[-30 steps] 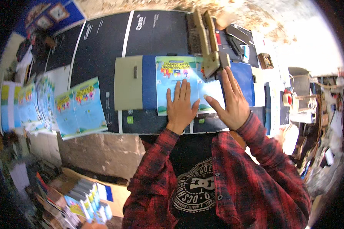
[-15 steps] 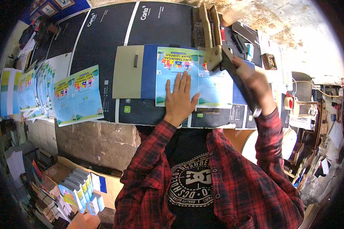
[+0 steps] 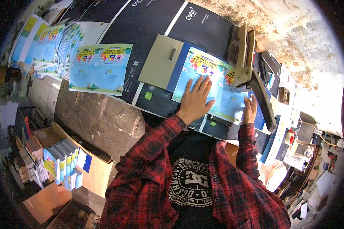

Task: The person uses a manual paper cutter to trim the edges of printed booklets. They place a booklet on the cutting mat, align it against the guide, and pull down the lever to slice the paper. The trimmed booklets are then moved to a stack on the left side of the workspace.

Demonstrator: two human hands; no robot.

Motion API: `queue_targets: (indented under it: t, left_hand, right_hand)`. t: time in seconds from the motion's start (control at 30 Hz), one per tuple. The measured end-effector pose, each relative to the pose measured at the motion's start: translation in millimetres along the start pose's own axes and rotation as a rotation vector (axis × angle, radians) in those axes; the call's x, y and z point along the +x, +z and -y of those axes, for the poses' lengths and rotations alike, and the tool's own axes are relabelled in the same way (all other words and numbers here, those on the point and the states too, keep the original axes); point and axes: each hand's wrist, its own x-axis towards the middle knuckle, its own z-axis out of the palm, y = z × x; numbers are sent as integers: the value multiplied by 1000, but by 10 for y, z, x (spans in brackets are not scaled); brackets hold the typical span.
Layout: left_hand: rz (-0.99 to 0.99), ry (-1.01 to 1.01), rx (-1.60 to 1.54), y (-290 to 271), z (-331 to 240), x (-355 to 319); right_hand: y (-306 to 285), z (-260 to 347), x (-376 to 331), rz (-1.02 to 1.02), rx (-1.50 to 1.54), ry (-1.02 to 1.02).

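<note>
A fanned stack of printed covers [image 3: 46,45] lies far left on the desk [image 3: 149,23], with one open cover [image 3: 101,68] beside it. The left hand [image 3: 195,100] presses flat, fingers spread, on the blue booklet [image 3: 218,89]. The right hand [image 3: 250,110] touches the black lever handle [image 3: 263,105] of the stapler [image 3: 242,57]; whether its grip closes around the handle I cannot tell.
</note>
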Motion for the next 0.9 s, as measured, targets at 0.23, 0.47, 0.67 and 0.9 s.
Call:
queue_targets:
  t: [0.23,0.47,0.67,0.9]
  left_hand:
    - [-21,1,23,-123,361,-51]
    - [-18,1,28,-185,416,-58]
    - [26,-6,72,-161,449,-30]
    - [16,-4,35,-240,414,-12]
  right_hand:
    - [186,25,-2,103,240,10]
    - [-301,417,147,158,175,291]
    - [-513,2456,-234,213,-69,-244]
    - [-34,1732,-757,205,-811,-744]
